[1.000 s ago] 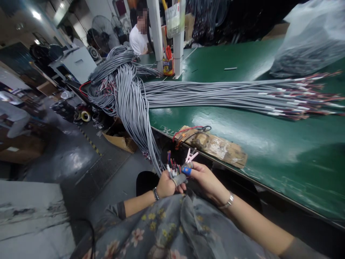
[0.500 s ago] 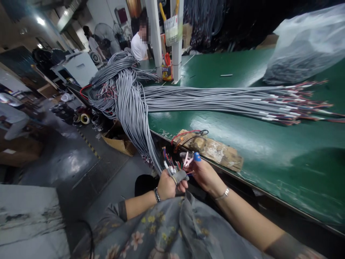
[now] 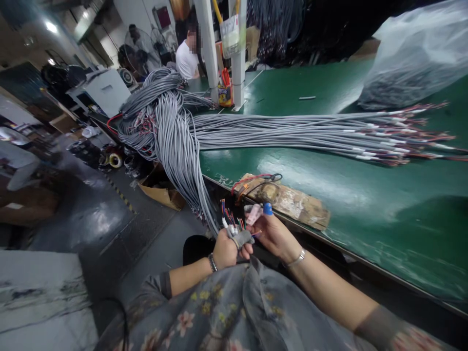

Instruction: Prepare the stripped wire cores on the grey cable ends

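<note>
My left hand (image 3: pixel 225 249) is closed around the ends of several grey cables, with a grey covering on its thumb. White sleeves and thin coloured wires (image 3: pixel 230 218) fan out above that grip. Just to the right, my right hand (image 3: pixel 277 235), a blue cap on one fingertip, pinches a small pink clip (image 3: pixel 255 214) close to the wire ends. From the heap on the table edge, the grey cable bundle (image 3: pixel 179 141) hangs down towards my left hand. Fingers on the far side of each hand are partly hidden.
Along the green table (image 3: pixel 365 195) lies a long row of grey cables (image 3: pixel 278 129) with stripped ends at right. A worn wooden block (image 3: pixel 292 202) with red and black leads sits at the near edge. A plastic bag (image 3: pixel 417 58) stands behind; a co-worker (image 3: pixel 187 58) is beyond the post.
The pink clip has turned in my right hand, so its open-legged outline no longer shows. My left hand stays on the cables with little movement. A person in the background has shifted behind the fan.
</note>
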